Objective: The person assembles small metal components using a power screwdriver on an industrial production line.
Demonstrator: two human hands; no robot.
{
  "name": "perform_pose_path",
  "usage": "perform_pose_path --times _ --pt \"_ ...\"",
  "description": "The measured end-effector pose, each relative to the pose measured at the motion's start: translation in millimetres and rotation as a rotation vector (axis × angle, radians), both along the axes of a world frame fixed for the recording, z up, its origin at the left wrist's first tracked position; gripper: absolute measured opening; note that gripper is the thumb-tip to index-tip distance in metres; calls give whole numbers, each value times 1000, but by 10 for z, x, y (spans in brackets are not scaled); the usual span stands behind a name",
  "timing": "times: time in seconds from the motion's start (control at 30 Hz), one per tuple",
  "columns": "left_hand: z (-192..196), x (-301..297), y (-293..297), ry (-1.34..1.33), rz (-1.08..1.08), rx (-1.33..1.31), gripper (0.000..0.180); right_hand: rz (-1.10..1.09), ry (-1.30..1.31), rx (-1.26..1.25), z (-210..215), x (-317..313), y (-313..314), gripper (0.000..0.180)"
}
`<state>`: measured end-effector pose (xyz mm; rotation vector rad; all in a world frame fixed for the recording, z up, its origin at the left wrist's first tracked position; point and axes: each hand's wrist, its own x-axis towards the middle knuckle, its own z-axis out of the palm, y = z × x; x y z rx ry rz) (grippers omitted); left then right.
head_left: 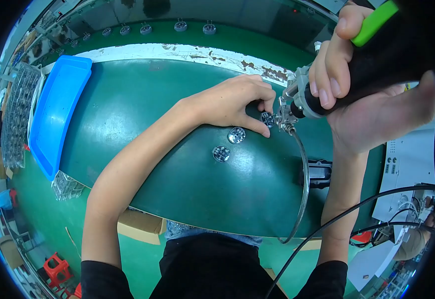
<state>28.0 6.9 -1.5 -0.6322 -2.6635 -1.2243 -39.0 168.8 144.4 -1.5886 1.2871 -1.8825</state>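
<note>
My left hand (237, 102) rests on the green table (157, 99), its thumb and forefinger pinching a small round circuit disc (267, 118). My right hand (362, 84) grips a black power tool with a green trigger (372, 55), its metal tip (286, 117) right against that disc. Two more round discs lie just in front of my left hand: one silvery (236, 135), one darker (221, 153).
A blue tray (55, 112) stands at the table's left, with clear plastic part trays (20, 107) beyond it. A metal tube (303, 184) and black cables (357, 207) hang from the tool. Several round parts (180, 26) line a conveyor at the back. A white box (409, 159) sits at right.
</note>
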Motion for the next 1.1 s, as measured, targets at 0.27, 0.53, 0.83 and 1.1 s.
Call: perform_pose_path --times 0.27,0.53,0.83,1.1 --pt "4 5 9 -1 14 2 41 22 28 -9 31 -72 -12 79" --pt "39 39 -33 -21 5 -23 38 59 77 -12 27 -164 253 77" --pt "259 217 -449 -349 76 52 30 3 86 -60 3 -344 486 83" --pt "-25 -542 -822 69 1014 -295 59 -65 109 -99 95 -170 246 89"
